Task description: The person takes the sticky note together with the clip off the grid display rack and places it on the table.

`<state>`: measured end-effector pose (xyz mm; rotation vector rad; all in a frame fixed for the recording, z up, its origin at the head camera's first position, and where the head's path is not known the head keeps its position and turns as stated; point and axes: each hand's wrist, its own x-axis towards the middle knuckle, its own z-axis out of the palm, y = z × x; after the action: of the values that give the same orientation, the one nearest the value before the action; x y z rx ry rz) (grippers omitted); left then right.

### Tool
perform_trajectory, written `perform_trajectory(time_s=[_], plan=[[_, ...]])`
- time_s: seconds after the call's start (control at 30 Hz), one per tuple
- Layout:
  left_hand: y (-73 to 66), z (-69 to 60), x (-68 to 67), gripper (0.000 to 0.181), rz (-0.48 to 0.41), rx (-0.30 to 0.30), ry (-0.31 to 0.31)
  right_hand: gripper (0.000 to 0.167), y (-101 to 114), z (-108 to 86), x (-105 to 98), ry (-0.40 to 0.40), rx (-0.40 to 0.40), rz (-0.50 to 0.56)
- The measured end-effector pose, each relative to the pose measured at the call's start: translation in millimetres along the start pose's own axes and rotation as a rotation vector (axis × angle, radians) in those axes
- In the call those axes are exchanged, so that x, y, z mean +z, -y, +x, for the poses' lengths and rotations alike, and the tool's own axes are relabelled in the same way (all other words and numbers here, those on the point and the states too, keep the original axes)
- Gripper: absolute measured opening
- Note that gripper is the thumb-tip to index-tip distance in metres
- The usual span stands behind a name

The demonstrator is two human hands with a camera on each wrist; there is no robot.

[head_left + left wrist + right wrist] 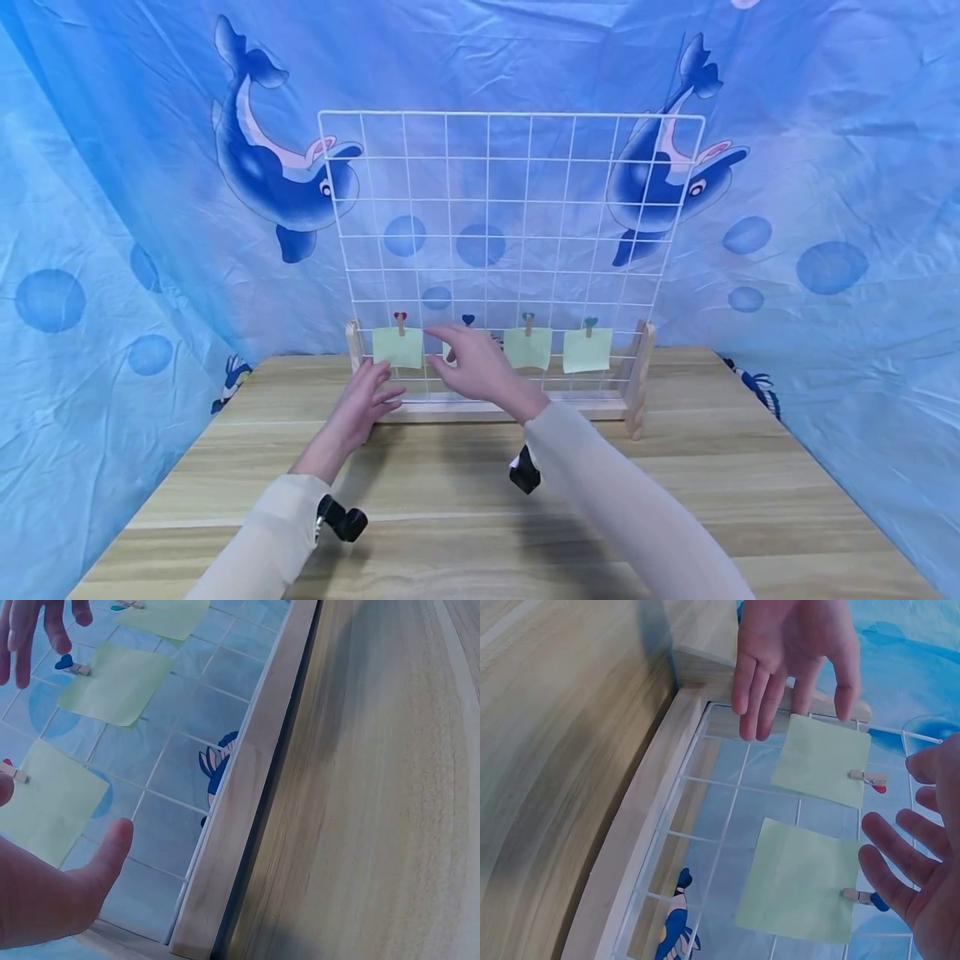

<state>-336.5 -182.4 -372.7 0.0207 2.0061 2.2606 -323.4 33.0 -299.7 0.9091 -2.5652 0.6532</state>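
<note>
Pale green paper notes hang in a row on a white wire grid [487, 200], each pinned by a small wooden clothespin. My left hand [362, 406] is by the lower left of the leftmost note [397, 347], fingers spread and holding nothing. That note's clothespin [868, 778] carries a red heart. My right hand [480, 367] reaches in front of the second note [802, 881], fingers apart and gripping nothing, partly hiding it in the head view. A blue heart tops this note's clothespin [861, 897]. The third note [528, 347] and fourth note [587, 350] hang to the right, under green-hearted clips.
A wooden stand [637, 383] bears the grid on a wood-grain table [450, 525]. Behind it hangs a blue curtain [825, 167] printed with dolphins. Black wrist cameras [342, 518] sit on both wrists.
</note>
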Motion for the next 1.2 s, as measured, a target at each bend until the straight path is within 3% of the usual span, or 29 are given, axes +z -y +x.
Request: perform_trajectory(time_s=[0.33,0.63,1.0,1.2], plan=[[-1.0,5.8,1.7,0.086,-0.039,-0.014,0.011,0.047,3.4,15.0,5.8,0.049,0.008,-0.013],[-4.3,11.4,1.2,0.08,-0.094,-0.009,0.032,0.052,4.0,33.1,8.1,0.076,-0.055,-0.052],[-7.6,10.1,4.5,0.076,-0.257,-0.058,0.011,0.061,12.4,52.3,11.2,0.157,-0.021,-0.137],[-6.5,8.1,6.7,0.075,-0.277,-0.052,-0.005,0.068,18.0,58.2,8.8,0.201,0.024,-0.173]])
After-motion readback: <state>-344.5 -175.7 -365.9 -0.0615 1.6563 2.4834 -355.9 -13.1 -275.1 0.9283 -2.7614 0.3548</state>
